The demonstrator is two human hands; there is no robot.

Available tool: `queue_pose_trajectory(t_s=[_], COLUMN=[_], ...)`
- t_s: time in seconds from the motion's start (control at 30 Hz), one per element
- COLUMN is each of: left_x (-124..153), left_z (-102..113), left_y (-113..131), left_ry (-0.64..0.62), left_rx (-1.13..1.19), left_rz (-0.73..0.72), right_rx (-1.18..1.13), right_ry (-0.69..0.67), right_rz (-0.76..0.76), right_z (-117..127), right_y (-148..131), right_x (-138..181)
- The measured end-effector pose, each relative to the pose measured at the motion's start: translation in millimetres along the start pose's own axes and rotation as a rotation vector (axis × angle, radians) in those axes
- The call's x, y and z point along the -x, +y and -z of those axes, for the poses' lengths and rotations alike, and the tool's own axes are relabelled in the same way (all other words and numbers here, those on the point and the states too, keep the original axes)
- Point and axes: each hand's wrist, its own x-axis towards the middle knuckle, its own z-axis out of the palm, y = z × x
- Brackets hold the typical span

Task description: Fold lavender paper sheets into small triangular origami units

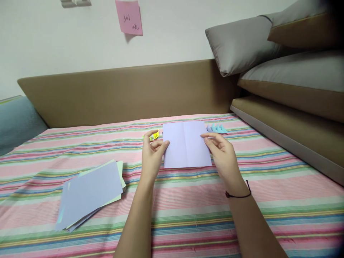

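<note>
A lavender sheet of paper (174,150) with a crease down its middle is held up over the striped cloth. My left hand (153,150) is at its left edge, the thumb on the front and the index finger raised and curved beside it. On the opposite edge, my right hand (218,145) pinches the sheet between thumb and index finger. Partly behind the sheet lie small yellow folded paper pieces (156,135) on the left and light blue folded pieces (219,128) on the right.
A loose stack of lavender and pale green paper (91,193) lies at the left on the striped cloth (268,172). Grey and brown cushions (290,82) are piled at the right. A brown backrest (129,95) runs along the wall, where a pink note (129,18) hangs.
</note>
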Motion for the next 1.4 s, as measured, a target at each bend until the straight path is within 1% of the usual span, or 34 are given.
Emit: queue_pose_trajectory(t_s=[0.07,0.13,0.23,0.3,0.33,0.4,0.5,0.57,0.63,0.7,0.87,0.93,1.0,1.1,1.13,1.17,1.2,1.23,1.3,1.37,1.4], left_x=[-0.3,-0.2,0.9,2.7,3.9,6.8,11.3,13.0,13.3,12.8,11.5,11.3,11.1,10.1,9.6,9.0,8.4,7.9,7.4,7.8,8.2], left_z=[2.5,3.5,-0.4,-6.4,-10.0,-17.0,-24.2,-26.3,-26.8,-26.6,-24.8,-23.6,-22.1,-19.6,-18.6,-17.6,-16.5,-15.3,-13.3,-12.4,-12.6], left_y=[2.0,3.0,2.7,1.6,0.9,-0.8,-3.1,-4.1,-4.4,-3.8,-1.3,-1.4,-2.1,-4.0,-4.6,-5.3,-5.9,-6.3,-6.5,-6.1,-5.8], left_ry=[-0.044,-0.063,-0.072,-0.084,-0.092,-0.134,-0.235,-0.262,-0.243,-0.232,-0.194,-0.183,-0.23,-0.326,-0.338,-0.34,-0.342,-0.353,-0.411,-0.471,-0.494], left_rx=[-0.024,0.004,0.222,0.393,0.449,0.479,0.409,0.336,0.265,0.228,0.138,0.102,0.088,0.032,-0.009,-0.066,-0.135,-0.214,-0.4,-0.6,-0.687], left_rz=[-0.045,-0.03,0.077,0.16,0.196,0.25,0.271,0.231,0.172,0.152,0.185,0.204,0.258,0.323,0.325,0.318,0.304,0.283,0.204,0.071,0.003], right_rx=[0.008,-0.064,-0.213,-0.287,-0.309,-0.333,-0.361,-0.366,-0.333,-0.276,-0.156,-0.098,-0.109,-0.248,-0.278,-0.283,-0.259,-0.205,-0.017,0.222,0.318], right_ry=[0.002,-0.002,-0.034,-0.089,-0.123,-0.18,-0.223,-0.216,-0.177,-0.125,-0.107,-0.045,-0.015,-0.127,-0.159,-0.167,-0.152,-0.12,-0.068,-0.099,-0.138], right_rz=[0.001,-0.045,-0.109,-0.12,-0.122,-0.12,-0.115,-0.108,-0.082,-0.04,0.027,0.034,-0.047,-0.285,-0.332,-0.348,-0.329,-0.275,-0.077,0.148,0.22], right_z=[-0.1,-0.6,-3.8,-8.4,-11.4,-17.9,-25.4,-27.6,-28.2,-28.5,-32.0,-32.7,-31.8,-28.4,-27.0,-25.6,-24.2,-22.8,-19.6,-16.4,-15.0], right_y=[-1.4,-3.8,-8.9,-12.3,-13.8,-15.5,-15.2,-14.2,-13.7,-14.0,-13.6,-11.4,-9.0,-6.7,-6.4,-6.2,-6.1,-6.3,-7.7,-11.0,-13.2], right_x=[-0.2,0.4,3.2,6.1,7.7,10.9,14.0,14.7,14.7,14.4,13.5,12.9,12.5,12.8,12.8,12.5,12.0,11.2,9.6,9.0,9.2])
